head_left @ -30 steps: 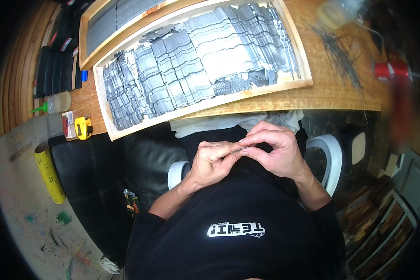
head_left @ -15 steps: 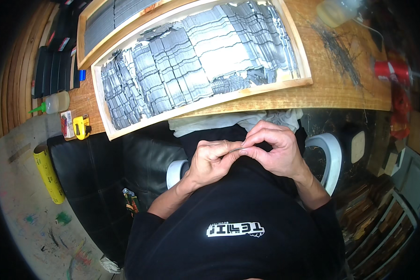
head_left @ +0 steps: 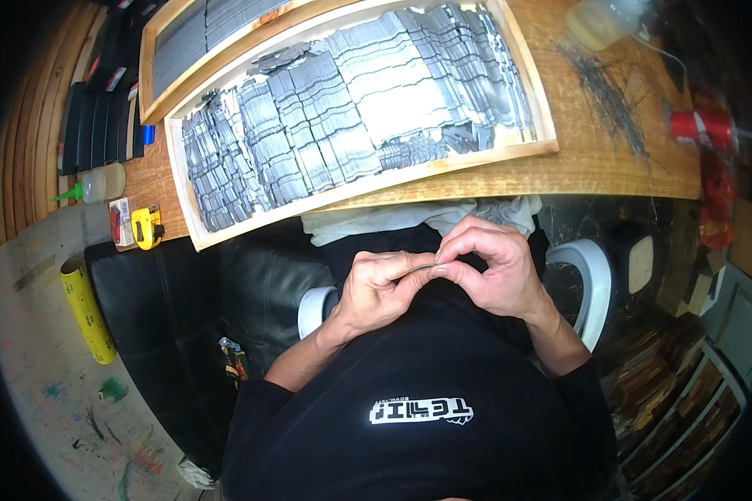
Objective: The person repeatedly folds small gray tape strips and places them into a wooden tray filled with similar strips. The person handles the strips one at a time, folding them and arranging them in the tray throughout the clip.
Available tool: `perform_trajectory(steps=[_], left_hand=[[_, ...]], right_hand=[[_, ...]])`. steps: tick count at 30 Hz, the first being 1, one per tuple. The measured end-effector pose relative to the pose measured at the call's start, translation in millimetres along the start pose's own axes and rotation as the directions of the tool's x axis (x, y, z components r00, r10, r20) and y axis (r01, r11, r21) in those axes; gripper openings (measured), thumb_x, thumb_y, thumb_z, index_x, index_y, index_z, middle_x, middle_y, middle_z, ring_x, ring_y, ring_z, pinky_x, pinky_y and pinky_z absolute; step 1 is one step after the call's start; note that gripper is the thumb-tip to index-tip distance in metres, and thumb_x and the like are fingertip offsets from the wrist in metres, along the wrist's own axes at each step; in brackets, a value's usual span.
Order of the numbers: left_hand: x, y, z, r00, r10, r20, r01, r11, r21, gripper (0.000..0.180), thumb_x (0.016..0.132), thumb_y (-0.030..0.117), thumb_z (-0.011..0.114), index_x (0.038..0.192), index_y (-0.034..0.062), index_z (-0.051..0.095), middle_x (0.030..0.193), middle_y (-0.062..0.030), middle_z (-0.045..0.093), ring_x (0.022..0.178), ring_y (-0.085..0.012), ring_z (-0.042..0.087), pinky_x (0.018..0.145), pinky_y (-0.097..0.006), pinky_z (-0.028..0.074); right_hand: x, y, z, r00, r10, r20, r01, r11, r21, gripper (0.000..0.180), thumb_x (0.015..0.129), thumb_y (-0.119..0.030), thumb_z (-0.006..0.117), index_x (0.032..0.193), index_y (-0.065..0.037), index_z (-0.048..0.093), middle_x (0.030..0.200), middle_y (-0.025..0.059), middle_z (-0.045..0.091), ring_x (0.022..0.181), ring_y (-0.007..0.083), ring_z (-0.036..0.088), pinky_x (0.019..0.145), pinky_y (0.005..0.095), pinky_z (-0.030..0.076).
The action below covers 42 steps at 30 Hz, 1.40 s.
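Over my lap, my left hand (head_left: 376,288) and my right hand (head_left: 493,263) meet fingertip to fingertip. Both are closed in a pinch on one thin grey strip (head_left: 424,267), which shows only as a narrow edge between thumbs and forefingers. Most of it is covered by my fingers. Beyond my hands, a shallow wooden tray (head_left: 376,185) lies tilted on the table, its right end farther away. Rows of thin grey slats (head_left: 322,125) with uneven, broken ends are packed inside it, alongside smaller loose fragments.
A second wooden frame (head_left: 148,67) with grey strips lies behind the tray. Left on the wooden table (head_left: 443,182) are a yellow tape measure (head_left: 147,228) and a green-tipped bottle (head_left: 100,184). Dark thin scraps (head_left: 606,96) and a red can (head_left: 702,129) lie right. White chair arms (head_left: 593,284) flank me.
Both hands keep their pinch on the strip, with only a very slight shift of the fingertips to the right. The tray and slats look the same.
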<state>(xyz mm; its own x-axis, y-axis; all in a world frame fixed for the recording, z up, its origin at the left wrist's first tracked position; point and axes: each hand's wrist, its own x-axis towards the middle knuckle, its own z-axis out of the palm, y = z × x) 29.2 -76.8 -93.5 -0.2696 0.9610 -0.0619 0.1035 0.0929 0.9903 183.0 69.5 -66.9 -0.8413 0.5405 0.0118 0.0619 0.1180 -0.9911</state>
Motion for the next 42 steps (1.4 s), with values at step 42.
perform_trajectory(steps=[42], left_hand=[[76, 94, -16, 0.893, 0.436, -0.108, -0.417, 0.894, 0.163, 0.022, 0.088, -0.006, 0.079, 0.110, -0.0031, 0.078, 0.092, -0.0124, 0.080, 0.079, -0.0170, 0.078, 0.073, -0.025, 0.059]], right_hand=[[54, -100, -43, 0.886, -0.459, -0.065, 0.411, 0.843, -0.347, 0.018, 0.080, 0.006, 0.085, 0.094, 0.002, 0.074, 0.089, 0.0114, 0.075, 0.082, 0.0209, 0.073, 0.072, 0.0302, 0.057]])
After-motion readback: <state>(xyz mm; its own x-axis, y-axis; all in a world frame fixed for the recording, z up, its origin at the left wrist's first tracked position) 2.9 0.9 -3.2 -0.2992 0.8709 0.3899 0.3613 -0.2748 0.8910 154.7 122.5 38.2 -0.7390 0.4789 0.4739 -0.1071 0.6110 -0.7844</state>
